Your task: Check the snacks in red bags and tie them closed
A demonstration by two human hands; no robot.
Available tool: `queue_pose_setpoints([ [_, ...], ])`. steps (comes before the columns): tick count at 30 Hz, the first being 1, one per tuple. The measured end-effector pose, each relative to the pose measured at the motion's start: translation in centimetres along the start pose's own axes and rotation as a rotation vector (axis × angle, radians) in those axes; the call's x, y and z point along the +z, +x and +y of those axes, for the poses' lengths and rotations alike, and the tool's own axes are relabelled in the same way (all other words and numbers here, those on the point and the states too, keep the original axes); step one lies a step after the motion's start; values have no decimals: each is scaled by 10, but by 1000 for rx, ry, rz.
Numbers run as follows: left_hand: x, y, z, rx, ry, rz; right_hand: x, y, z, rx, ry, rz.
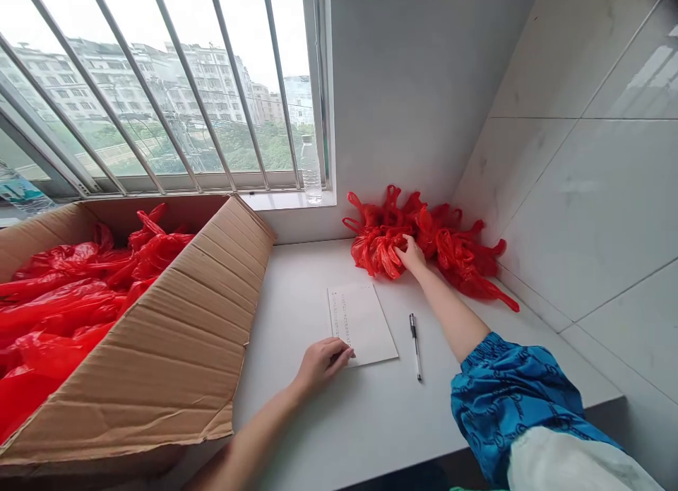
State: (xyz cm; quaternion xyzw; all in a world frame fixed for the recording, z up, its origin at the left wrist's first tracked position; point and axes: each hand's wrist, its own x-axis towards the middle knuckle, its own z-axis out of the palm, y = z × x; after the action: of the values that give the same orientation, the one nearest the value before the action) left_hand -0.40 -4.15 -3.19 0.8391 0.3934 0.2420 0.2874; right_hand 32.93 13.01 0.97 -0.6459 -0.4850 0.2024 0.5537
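At the back right of the white table, my right hand [410, 253] reaches into a pile of red plastic bags [384, 254]. Its fingers are bent and gripping a bag in the front of the pile; the fingertips are partly hidden in the folds. My left hand [322, 364] rests at the lower left corner of a white sheet of paper [371, 325] with columns of small marks. The fingers of that hand are curled in, and whatever they may hold is hidden. A black-capped pen [416, 346] lies just right of the sheet.
On the left stands an open cardboard box [174, 335] full of red plastic bags [68, 293]. A clear bottle [311, 169] is on the sill of the barred window, and another bottle [24, 191] is at far left. A tiled wall [598, 215] bounds the table's right side.
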Motion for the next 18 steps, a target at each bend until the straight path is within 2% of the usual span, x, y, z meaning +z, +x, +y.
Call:
queue_pose_setpoints([
  [4,-1,-1,-4,3,-35,9,-3,1,-2,-4,44,29],
  [8,-3,2,-7,-4,-67,1,-18,-9,-6,-89,123,101],
  [10,-4,4,-6,-6,-75,-5,-19,-15,-6,-116,155,115],
  [15,-4,4,-2,-23,-77,-4,8,-28,1,-57,242,7],
  [18,-4,3,-1,-19,-70,3,17,-36,2,-10,332,-3],
])
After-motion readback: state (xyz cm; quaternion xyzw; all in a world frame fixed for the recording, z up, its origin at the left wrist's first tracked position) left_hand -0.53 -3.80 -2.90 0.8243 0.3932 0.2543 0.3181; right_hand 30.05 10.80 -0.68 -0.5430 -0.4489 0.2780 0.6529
